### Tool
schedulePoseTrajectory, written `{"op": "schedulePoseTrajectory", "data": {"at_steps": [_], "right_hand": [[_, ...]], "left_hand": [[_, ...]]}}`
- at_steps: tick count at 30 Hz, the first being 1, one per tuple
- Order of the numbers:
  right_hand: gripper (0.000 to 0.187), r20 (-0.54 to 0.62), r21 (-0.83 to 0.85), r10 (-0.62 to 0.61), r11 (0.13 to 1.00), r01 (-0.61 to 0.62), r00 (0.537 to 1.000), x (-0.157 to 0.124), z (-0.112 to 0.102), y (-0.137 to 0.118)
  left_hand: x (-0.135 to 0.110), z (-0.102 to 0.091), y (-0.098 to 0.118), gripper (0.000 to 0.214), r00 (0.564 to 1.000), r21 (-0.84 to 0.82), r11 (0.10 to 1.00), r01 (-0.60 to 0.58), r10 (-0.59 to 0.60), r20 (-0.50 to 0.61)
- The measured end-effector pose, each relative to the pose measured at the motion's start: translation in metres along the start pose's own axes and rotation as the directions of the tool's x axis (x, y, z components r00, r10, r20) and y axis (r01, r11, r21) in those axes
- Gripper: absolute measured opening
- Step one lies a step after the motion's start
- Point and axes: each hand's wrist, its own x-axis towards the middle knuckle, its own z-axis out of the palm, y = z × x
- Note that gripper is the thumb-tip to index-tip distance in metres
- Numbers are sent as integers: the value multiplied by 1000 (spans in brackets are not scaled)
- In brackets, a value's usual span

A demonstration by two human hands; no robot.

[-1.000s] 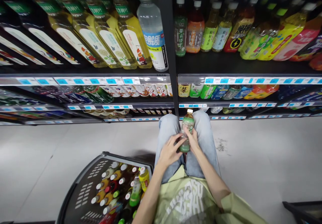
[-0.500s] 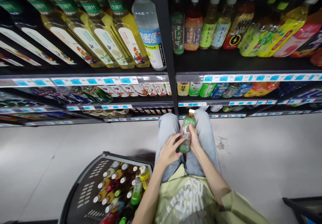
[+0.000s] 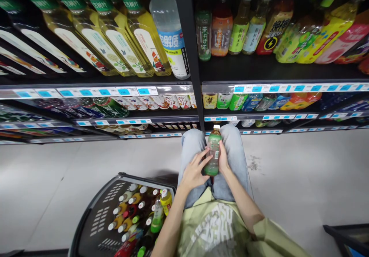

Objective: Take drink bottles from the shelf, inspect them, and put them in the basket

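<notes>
A green-labelled tea bottle (image 3: 213, 154) with a white cap stands nearly upright between my knees, its barcode facing me. My right hand (image 3: 223, 157) is wrapped round its right side. From the left, my left hand (image 3: 198, 167) rests against the bottle, its fingers spread across the label and lower part. Both hands are over my lap, above the jeans (image 3: 190, 143). Down to my left, a dark shopping basket (image 3: 99, 207) holds several capped drink bottles.
Shelves with drink bottles rise in front. A black upright post (image 3: 187, 30) divides them, and price-tag rails (image 3: 115, 92) run along the edges. Pale floor (image 3: 302, 172) lies on both sides. A dark-framed object (image 3: 346, 236) stands at the lower right.
The tea bottle has turned in my hands, so its barcode has shifted to the right, and it now stands more upright. The right thumb has moved to the bottle's side. The basket stays put.
</notes>
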Motion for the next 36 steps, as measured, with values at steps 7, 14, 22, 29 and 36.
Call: {"op": "schedulePoseTrajectory", "data": {"at_steps": [7,14,22,29,36], "right_hand": [[70,27,190,87,978,-90,996,-2,-1,-2],[63,-11,127,45,991,-43,999,-6,2,-6],[63,-11,143,69,987,-67,998,-3,1,-4],[61,-3,234,121,965,-117,993,-2,2,-6],[52,1,183,107,977,-106,994,-2,1,-7]], "left_hand": [[0,3,-2,85,997,25,998,-55,56,-45],[-1,6,-4,80,992,41,995,-90,93,-84],[1,4,-1,73,989,37,994,-106,109,-100],[-2,9,-4,55,988,-4,996,-89,87,-131],[0,9,-1,78,994,27,998,-62,65,-91]]}}
